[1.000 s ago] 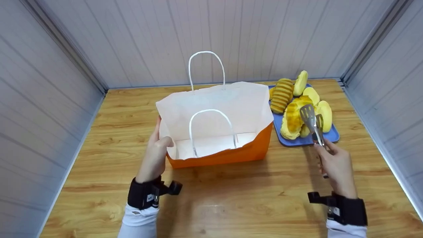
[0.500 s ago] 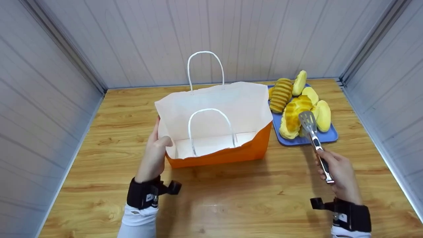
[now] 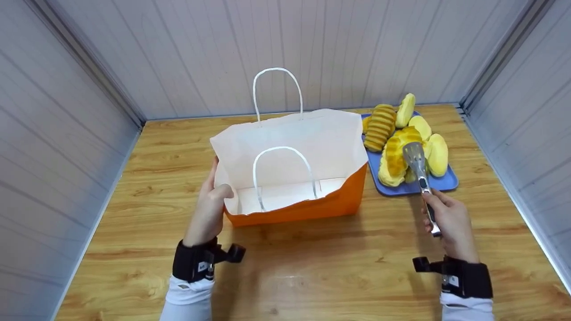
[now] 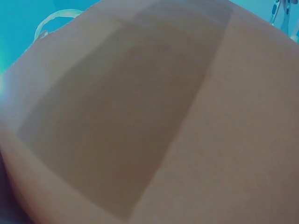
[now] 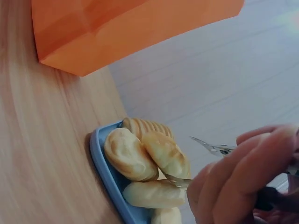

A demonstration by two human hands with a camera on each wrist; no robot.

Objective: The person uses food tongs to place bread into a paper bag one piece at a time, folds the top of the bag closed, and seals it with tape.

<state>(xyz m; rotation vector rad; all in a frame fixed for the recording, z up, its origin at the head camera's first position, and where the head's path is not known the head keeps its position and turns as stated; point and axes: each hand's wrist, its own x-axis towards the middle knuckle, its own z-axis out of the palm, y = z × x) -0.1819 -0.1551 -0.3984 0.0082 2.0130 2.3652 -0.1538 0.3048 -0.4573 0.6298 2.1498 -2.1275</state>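
Metal tongs (image 3: 418, 166) sit gripped in your right hand (image 3: 451, 219), spread tips at the breads (image 3: 394, 158) on the blue tray (image 3: 393, 191) beyond it; your left hand (image 3: 208, 210) pinches the orange bag (image 3: 296, 213) by its left edge.

The bag (image 3: 308, 211) hides some fingers of the left hand (image 3: 207, 211), and the right hand (image 3: 451, 218) covers part of the tongs (image 3: 418, 168).
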